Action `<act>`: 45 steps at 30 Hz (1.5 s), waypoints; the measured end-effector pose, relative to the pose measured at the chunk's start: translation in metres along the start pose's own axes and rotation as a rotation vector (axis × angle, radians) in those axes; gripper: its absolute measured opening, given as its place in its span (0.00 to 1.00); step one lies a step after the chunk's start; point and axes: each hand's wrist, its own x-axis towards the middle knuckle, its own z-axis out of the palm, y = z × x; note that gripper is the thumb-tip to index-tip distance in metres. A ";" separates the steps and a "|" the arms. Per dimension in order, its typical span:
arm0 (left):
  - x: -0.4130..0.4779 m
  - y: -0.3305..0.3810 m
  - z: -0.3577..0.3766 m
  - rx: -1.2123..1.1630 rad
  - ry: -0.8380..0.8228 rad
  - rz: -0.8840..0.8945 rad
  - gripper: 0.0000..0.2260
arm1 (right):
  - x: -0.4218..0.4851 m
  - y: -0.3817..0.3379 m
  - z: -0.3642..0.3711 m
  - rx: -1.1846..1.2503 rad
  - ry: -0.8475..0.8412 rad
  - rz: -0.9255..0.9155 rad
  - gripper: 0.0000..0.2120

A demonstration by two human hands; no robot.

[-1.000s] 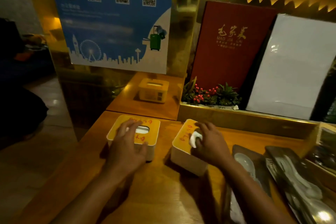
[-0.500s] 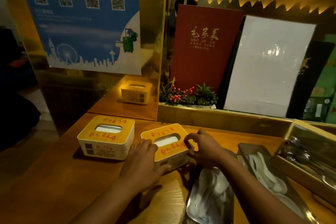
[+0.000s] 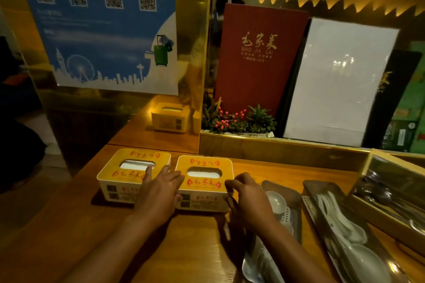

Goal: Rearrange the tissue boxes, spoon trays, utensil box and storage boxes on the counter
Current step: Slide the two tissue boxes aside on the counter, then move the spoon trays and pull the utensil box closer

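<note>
Backdrop behind a wooden counter

A blue poster (image 3: 101, 30) with four QR codes, a skyline and a green suitcase hangs on the gold mirrored panel (image 3: 193, 30). To its right, a red menu (image 3: 259, 60) and a white board (image 3: 338, 80) lean upright behind a planter of greenery and red berries (image 3: 234, 119).

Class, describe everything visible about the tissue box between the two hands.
The right tissue box is cream-walled with a yellow lid bearing red characters and an oval slot showing white tissue. It stands upright on the wooden counter, close beside its twin. The left hand touches its left side, the right hand its right corner.
</note>
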 end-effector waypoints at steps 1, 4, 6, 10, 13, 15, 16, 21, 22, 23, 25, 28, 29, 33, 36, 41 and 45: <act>0.000 -0.001 0.002 -0.001 0.009 0.001 0.25 | -0.001 -0.001 0.001 0.014 -0.005 0.011 0.13; -0.001 -0.004 0.007 -0.025 0.012 -0.005 0.27 | -0.002 -0.002 -0.003 0.019 -0.042 0.021 0.14; -0.003 -0.002 0.010 -0.068 0.016 -0.010 0.31 | -0.008 -0.001 -0.010 0.002 -0.050 0.054 0.21; -0.022 0.040 0.003 -0.258 0.109 0.094 0.32 | -0.046 0.014 -0.034 0.058 0.095 0.272 0.25; -0.042 0.087 0.003 -0.641 0.055 0.145 0.25 | -0.091 0.028 -0.050 -0.011 0.146 0.457 0.23; -0.052 0.111 0.006 -0.864 -0.097 0.097 0.23 | -0.121 0.029 -0.058 -0.043 0.071 0.536 0.27; -0.055 0.121 0.009 -0.953 -0.189 0.056 0.21 | -0.134 0.026 -0.062 -0.025 0.009 0.552 0.29; -0.064 0.148 0.028 -1.175 -0.440 -0.074 0.29 | -0.169 0.011 -0.071 0.100 -0.259 0.464 0.52; -0.064 0.150 0.032 -1.142 -0.430 -0.064 0.32 | -0.172 0.012 -0.070 0.127 -0.261 0.432 0.53; -0.065 0.152 0.034 -1.111 -0.417 -0.058 0.33 | -0.174 0.014 -0.068 0.135 -0.247 0.402 0.52; -0.064 0.156 0.035 -1.093 -0.388 -0.077 0.30 | -0.173 0.021 -0.065 0.134 -0.230 0.370 0.53; -0.059 0.164 0.036 -1.118 -0.355 -0.139 0.28 | -0.163 0.036 -0.061 0.116 -0.265 0.329 0.53; -0.056 0.167 0.037 -1.142 -0.339 -0.172 0.28 | -0.158 0.042 -0.061 0.103 -0.291 0.312 0.51; -0.039 0.185 0.039 -1.203 -0.279 -0.325 0.28 | -0.134 0.064 -0.060 0.077 -0.354 0.269 0.45; -0.026 0.202 0.042 -1.198 -0.223 -0.404 0.28 | -0.118 0.083 -0.057 0.057 -0.401 0.227 0.43; -0.023 0.228 0.046 -1.182 -0.164 -0.527 0.27 | -0.105 0.104 -0.057 0.053 -0.503 0.154 0.45; -0.024 0.244 0.038 -1.182 -0.118 -0.615 0.26 | -0.101 0.112 -0.064 0.098 -0.546 0.083 0.51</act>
